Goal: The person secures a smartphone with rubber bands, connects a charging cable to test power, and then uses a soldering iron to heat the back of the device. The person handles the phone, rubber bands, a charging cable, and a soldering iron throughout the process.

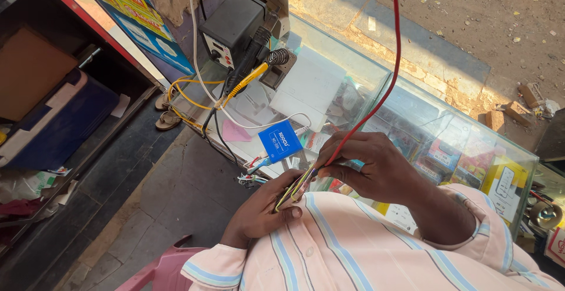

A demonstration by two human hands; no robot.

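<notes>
Sunlit dirt ground and a stone kerb run along the far side of a glass-topped display desk (pixel 412 100), which stands at twelve to three o'clock from the person, its cabinet full of small coloured packages. At eleven o'clock on the desk sits a black soldering station (pixel 231 27), pushed to the far corner, probably so its cables and the yellow-handled iron (pixel 247 80) stay off the middle of the glass. A small blue box (pixel 281 141) lies at the near edge, just beside a loose tangle of white and coloured wires.

Close to the chest, over the near edge of the desk, the left hand (pixel 262 211) cradles a flat, thin device (pixel 295 190) edge-up, apparently a phone or its panel. Its fingers (pixel 288 213) are clamped around the lower side with the thumb pressing across, which keeps the piece steady and tilted toward the eyes. The right hand (pixel 376 170) comes in from three o'clock, its fingers together in a pinch on the end of a red cable (pixel 388 73), which rises to twelve o'clock and leaves the top of the view. The pinched tip meets the upper edge of the device; a pen-like grip of this sort suits fine placing. Whether the tip truly touches a contact cannot be told.

At nine o'clock a dark shelf unit (pixel 70 91) holds a blue case and a brown box; a pink plastic chair (pixel 162 264) shows at seven o'clock.
</notes>
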